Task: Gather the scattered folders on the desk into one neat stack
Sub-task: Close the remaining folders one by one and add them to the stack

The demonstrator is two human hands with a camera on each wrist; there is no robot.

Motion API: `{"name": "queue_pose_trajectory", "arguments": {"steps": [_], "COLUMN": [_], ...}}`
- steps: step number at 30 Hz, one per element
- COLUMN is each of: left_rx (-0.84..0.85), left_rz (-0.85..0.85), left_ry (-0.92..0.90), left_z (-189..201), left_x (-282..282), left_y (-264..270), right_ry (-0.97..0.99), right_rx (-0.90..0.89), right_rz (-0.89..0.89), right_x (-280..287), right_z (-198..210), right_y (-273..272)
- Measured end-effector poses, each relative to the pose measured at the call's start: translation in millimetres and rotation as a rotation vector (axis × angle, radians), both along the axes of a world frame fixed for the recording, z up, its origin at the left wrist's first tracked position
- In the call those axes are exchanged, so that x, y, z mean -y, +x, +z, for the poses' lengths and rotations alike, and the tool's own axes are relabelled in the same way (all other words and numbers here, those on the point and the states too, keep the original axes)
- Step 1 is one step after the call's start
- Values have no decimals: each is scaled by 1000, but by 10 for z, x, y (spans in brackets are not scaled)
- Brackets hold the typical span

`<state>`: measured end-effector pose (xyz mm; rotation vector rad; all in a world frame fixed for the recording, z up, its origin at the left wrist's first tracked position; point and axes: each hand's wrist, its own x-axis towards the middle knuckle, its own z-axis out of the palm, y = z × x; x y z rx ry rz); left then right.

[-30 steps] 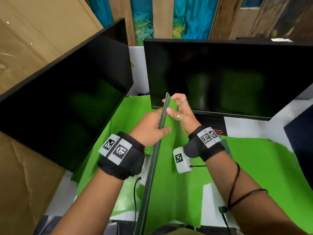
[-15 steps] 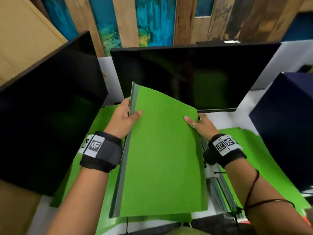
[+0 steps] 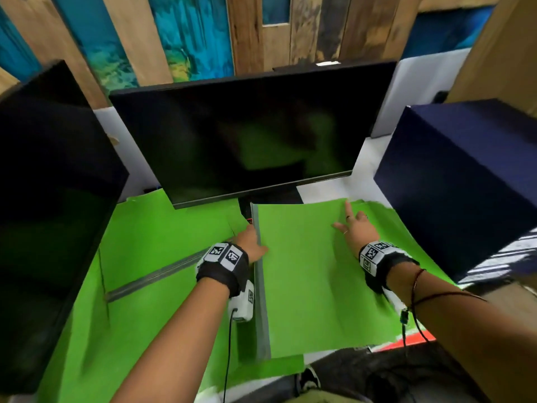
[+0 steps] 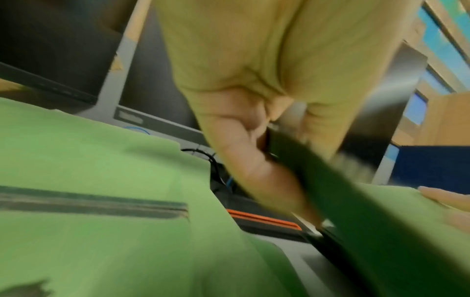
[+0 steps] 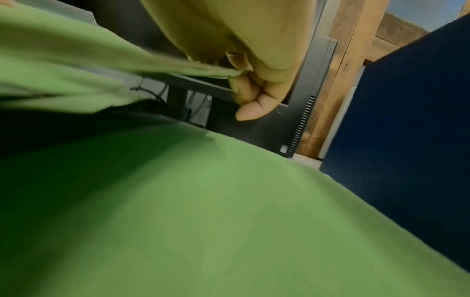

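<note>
Lowering a green folder (image 3: 313, 274) from the upright tilt it had half a second ago, the person now holds it nearly flat at the centre-right of the head view, over another green folder (image 5: 229, 221) beneath it. The left hand (image 3: 250, 242) pinches its grey spine (image 3: 261, 301), thumb on top, while the right hand (image 3: 353, 228) curls round the far right edge with the forefinger pointing out. A third folder (image 3: 151, 257) lies apart at lower left, so the gathering seems unfinished.
</note>
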<state>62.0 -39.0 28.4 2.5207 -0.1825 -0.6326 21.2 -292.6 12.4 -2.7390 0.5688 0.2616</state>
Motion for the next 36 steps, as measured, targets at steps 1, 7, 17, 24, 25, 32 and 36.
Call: {"name": "queue_pose_trajectory", "arguments": {"steps": [1,7,17,24,25,32,36], "left_rx": [-47,-107,-84,125,66,-125,-77], "left_rz": [-44,0,-120,42,24,50,28], "left_ry": [-3,-129,-137,201,316,583,676], "left_z": [-52,-245,-256,-355,-367,-492,-501], "left_x": [94,679,936,-398,-574,-1013,-1036], "left_y": [-15,-209,-358,85,120,-81,-116], "right_ry": [-42,-238,-84,110,134,425,467], "right_rx": [-47,-312,-385,-34,-79,-437,-480], "right_rz": [21,76,146,455,496,285,190], "right_x": [113,536,112,-1060,-1244,-2031,-2175], "right_z": [-24,38,-19,40,1,-457,-449], "right_y": [-5,0,50,276,296,282,253]}}
